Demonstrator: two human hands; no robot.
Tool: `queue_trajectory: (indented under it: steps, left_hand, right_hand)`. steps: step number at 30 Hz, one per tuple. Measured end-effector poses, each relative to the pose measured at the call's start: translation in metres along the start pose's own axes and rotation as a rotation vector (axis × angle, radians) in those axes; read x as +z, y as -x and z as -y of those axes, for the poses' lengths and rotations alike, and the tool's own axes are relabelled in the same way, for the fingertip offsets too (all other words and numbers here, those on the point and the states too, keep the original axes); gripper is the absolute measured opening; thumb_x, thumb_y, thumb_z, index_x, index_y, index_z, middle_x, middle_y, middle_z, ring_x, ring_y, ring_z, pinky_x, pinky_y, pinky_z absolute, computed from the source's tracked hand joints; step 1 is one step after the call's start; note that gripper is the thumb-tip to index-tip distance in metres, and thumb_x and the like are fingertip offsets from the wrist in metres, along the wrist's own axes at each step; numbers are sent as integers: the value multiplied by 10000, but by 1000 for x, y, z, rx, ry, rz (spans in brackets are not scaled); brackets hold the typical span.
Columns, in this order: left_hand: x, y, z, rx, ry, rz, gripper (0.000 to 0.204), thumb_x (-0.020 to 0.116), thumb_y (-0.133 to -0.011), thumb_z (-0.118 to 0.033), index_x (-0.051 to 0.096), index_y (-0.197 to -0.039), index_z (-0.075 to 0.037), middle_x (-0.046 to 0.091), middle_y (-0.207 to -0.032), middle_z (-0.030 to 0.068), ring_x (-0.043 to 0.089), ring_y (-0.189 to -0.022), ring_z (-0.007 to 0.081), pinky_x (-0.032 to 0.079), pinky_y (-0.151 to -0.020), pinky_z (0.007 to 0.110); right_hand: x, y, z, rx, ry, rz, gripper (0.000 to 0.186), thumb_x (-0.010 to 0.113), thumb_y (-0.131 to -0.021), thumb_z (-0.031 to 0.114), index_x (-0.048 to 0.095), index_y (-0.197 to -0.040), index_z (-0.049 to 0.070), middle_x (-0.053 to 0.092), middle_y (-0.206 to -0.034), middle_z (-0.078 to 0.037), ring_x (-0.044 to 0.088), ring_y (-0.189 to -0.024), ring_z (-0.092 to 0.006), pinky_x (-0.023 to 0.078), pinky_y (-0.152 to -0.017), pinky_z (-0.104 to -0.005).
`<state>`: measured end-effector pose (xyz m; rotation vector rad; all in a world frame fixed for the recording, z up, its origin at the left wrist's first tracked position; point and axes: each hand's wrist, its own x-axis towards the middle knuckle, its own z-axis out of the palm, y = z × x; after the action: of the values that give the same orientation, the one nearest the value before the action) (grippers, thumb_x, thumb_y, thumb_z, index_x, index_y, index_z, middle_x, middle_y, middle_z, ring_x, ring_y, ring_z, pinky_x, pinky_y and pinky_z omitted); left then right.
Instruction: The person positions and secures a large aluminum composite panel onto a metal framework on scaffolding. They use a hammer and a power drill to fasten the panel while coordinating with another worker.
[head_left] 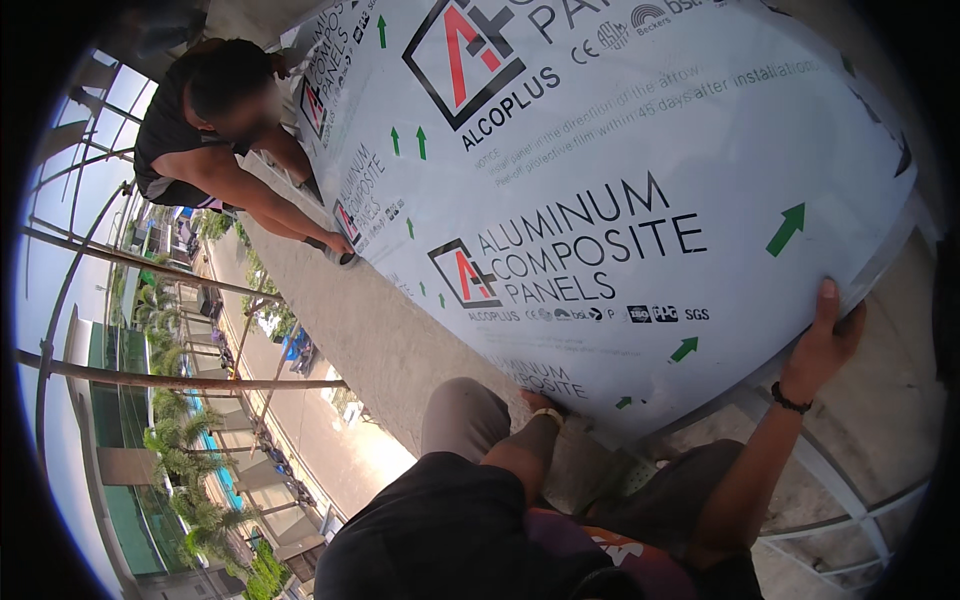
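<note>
Here, one white panel (pixel 620 170), left hand (pixel 538 403) and right hand (pixel 822 345) gripping its edge.

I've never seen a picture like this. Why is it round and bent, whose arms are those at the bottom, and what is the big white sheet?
The camera sits on a person's head and looks down through a very wide lens, so straight edges curve and the corners go dark. The arms rising from the bottom are that person's own. The right hand grips the near edge of a large white panel covered in printed film with green arrows. The left hand is at the panel's lower edge, mostly hidden, so its grip cannot be judged. At the far end, a co-worker crouches with a hand on the same panel. They are on a concrete ledge high up, with scaffold poles and a street below.
</note>
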<state>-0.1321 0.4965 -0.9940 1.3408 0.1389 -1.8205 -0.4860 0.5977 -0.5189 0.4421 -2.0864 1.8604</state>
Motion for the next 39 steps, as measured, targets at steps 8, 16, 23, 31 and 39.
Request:
queue_trajectory:
  steps: [8, 16, 23, 31, 39]
  left_hand:
    - [-28, -47, 3, 118, -100, 71, 895, 177, -980, -770, 352, -1614, -163, 370, -1638, 122, 351, -1477, 375, 276, -1211, 548]
    - [0, 25, -14, -200, -22, 176, 978, 190, -915, -849, 282, -1641, -200, 247, -1698, 88, 260, -1524, 368, 218, -1221, 607]
    - [20, 32, -17, -98, -26, 193, 654, 302, -1036, -512, 462, -1515, -95, 449, -1592, 121, 441, -1422, 369, 349, -1174, 546]
    - [1, 12, -13, -78, -90, 124, 514, 318, -1066, -301, 474, -1489, -54, 507, -1559, 95, 492, -1394, 303, 408, -1140, 454]
    - [23, 40, -19, -109, -34, 102, 543, 323, -1057, -333, 462, -1501, -52, 477, -1584, 78, 441, -1433, 302, 362, -1175, 443]
  right_hand:
    - [4, -1, 6, -33, -83, -17, 671, 793, -900, 385, 577, -1301, -107, 649, -1259, -184, 615, -1123, -252, 473, -1000, -362]
    - [6, 0, 6, -8, -50, -36, 671, 795, -897, 380, 592, -1278, -134, 671, -1226, -181, 633, -1076, -235, 494, -964, -341]
    - [5, -4, -1, -57, 12, -49, 554, 764, -944, 320, 620, -1259, -112, 688, -1191, -144, 638, -988, -191, 519, -896, -312]
    - [7, -1, 4, -27, -20, -57, 624, 807, -880, 378, 644, -1217, -120, 710, -1151, -157, 653, -993, -203, 514, -909, -316]
    - [13, -1, 7, -31, 123, -120, 632, 807, -890, 389, 639, -1231, -116, 709, -1158, -177, 667, -982, -224, 528, -904, -345]
